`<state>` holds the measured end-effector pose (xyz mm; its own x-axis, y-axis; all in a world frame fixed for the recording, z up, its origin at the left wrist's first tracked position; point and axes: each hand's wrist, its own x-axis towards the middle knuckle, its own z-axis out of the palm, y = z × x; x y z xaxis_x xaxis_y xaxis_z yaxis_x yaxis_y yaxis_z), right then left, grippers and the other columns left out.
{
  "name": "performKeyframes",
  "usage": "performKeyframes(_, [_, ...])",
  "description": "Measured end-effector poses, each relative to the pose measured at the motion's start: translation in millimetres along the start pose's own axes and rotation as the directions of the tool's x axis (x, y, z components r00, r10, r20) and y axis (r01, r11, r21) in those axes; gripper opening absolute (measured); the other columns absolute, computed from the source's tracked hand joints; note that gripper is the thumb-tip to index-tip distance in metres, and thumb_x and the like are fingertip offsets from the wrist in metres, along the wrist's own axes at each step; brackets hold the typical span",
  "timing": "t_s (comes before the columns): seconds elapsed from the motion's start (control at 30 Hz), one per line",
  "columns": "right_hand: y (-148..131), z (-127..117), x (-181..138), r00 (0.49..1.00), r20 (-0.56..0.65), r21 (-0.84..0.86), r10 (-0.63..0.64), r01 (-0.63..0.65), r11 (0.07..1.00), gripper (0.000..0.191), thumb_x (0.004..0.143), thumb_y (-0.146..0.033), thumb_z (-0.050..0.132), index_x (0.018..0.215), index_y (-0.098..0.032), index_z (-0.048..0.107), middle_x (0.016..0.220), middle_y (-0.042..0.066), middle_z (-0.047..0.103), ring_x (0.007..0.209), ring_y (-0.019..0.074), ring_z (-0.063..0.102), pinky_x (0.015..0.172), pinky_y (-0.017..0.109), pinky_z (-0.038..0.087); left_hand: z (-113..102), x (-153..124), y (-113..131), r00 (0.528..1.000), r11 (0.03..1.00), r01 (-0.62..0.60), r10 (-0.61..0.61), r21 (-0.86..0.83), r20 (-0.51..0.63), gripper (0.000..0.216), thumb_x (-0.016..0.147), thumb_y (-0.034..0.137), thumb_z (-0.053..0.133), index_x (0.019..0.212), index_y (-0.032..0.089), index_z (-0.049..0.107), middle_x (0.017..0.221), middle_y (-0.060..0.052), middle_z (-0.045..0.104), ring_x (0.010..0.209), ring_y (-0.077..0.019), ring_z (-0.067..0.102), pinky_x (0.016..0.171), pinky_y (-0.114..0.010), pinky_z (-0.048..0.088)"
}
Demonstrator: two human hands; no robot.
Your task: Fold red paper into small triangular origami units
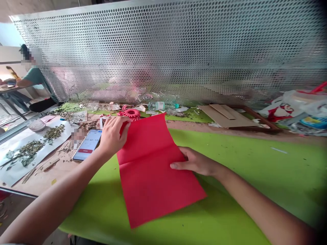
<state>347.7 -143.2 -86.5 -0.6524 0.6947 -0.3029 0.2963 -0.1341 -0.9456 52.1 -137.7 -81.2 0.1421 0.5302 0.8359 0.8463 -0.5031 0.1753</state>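
Observation:
A sheet of red paper [158,183] with a crease across its middle is held between my two hands, tilted above the green table cover [245,160]. My left hand [114,133] grips the sheet's far left corner, thumb on top and fingers bent over the edge. On the right edge, near the crease, my right hand [195,161] pinches the paper with the thumb on top and the fingers underneath, partly hidden. Just beyond my left hand lies a red paper flower [130,114] with a fringed edge. A phone [87,145] showing a running timer lies left of that hand.
A perforated metal panel [166,51] stands along the back. Before it lie a plastic bottle [159,105], cardboard pieces [227,115] and plastic bags [286,109]. Dried plants [30,149] lie on white paper at left. Another person [35,76] sits at a far-left table.

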Motion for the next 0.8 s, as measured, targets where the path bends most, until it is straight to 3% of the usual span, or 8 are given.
performKeyframes(0.07, [4,2,3,0.998,-0.05,0.007,0.029,-0.029,1.0,0.049,0.076,-0.043,0.076,0.119,-0.022,0.065,0.118,0.008,0.072,0.104,0.0284,0.07,0.084,0.039,0.06,4,-1,-2,0.999,0.999,-0.013,0.014,-0.03,0.033,0.019,0.098,0.025,0.041,0.098,0.02,0.06,0.092,-0.006,0.071,0.086,-0.019,0.064,0.084,-0.032,0.046])
performKeyframes(0.2, [11,0,10,0.954,-0.266,0.123,0.136,-0.107,0.987,0.046,0.078,-0.049,0.075,0.117,-0.025,0.068,0.117,0.008,0.072,0.099,0.0282,0.072,0.079,0.036,0.061,8,-3,-3,0.998,0.995,-0.044,0.049,-0.091,0.051,0.022,0.1,0.026,0.04,0.1,0.02,0.061,0.094,-0.006,0.07,0.088,-0.0186,0.063,0.084,-0.032,0.046])
performKeyframes(0.4, [17,-4,15,0.914,-0.387,0.146,0.122,-0.07,0.987,0.06,0.069,-0.032,0.083,0.125,-0.027,0.062,0.132,0.007,0.065,0.114,0.0294,0.065,0.086,0.035,0.06,5,-3,1,0.997,0.983,-0.077,0.079,-0.168,0.007,0.024,0.099,0.027,0.041,0.097,0.02,0.064,0.088,-0.006,0.07,0.083,-0.0178,0.063,0.08,-0.031,0.048])
performKeyframes(0.5, [20,-4,17,0.89,-0.443,0.144,0.106,-0.047,0.989,0.065,0.066,-0.033,0.085,0.126,-0.026,0.061,0.139,0.007,0.059,0.12,0.0291,0.062,0.089,0.034,0.058,4,-4,4,0.996,0.985,-0.09,0.09,-0.145,-0.007,0.024,0.098,0.027,0.042,0.096,0.02,0.065,0.085,-0.006,0.07,0.08,-0.0182,0.061,0.078,-0.032,0.049])
performKeyframes(0.57, [19,-2,18,0.915,-0.389,0.166,0.106,-0.043,0.985,0.056,0.069,-0.04,0.083,0.119,-0.022,0.065,0.128,0.01,0.067,0.113,0.0291,0.066,0.088,0.036,0.058,5,-4,3,0.997,0.992,-0.083,0.083,-0.098,-0.005,0.022,0.098,0.027,0.043,0.099,0.021,0.064,0.089,-0.006,0.071,0.083,-0.0193,0.061,0.082,-0.034,0.048])
performKeyframes(0.67, [14,5,19,0.946,-0.313,0.196,0.08,-0.018,0.98,0.043,0.074,-0.046,0.078,0.106,-0.019,0.07,0.106,0.009,0.075,0.098,0.0273,0.071,0.083,0.036,0.059,8,-4,0,0.998,0.998,-0.056,0.056,0.014,-0.028,0.023,0.096,0.027,0.048,0.114,0.022,0.062,0.113,-0.009,0.068,0.105,-0.024,0.06,0.098,-0.042,0.041])
performKeyframes(0.73, [11,9,20,0.935,-0.351,0.181,0.052,0.013,0.983,0.038,0.075,-0.046,0.078,0.101,-0.019,0.071,0.099,0.008,0.076,0.091,0.0256,0.072,0.078,0.034,0.059,10,-4,-1,0.998,0.996,-0.06,0.061,0.062,-0.021,0.028,0.095,0.025,0.049,0.121,0.024,0.06,0.128,-0.01,0.062,0.119,-0.0264,0.054,0.106,-0.046,0.034])
performKeyframes(0.8, [11,12,21,0.901,-0.432,0.129,0.023,0.037,0.991,0.036,0.075,-0.048,0.077,0.094,-0.018,0.071,0.094,0.006,0.077,0.085,0.0242,0.072,0.072,0.032,0.058,9,-4,2,0.993,0.993,-0.104,0.101,0.051,0.054,0.029,0.095,0.025,0.048,0.121,0.023,0.061,0.134,-0.011,0.058,0.124,-0.0268,0.051,0.11,-0.046,0.031])
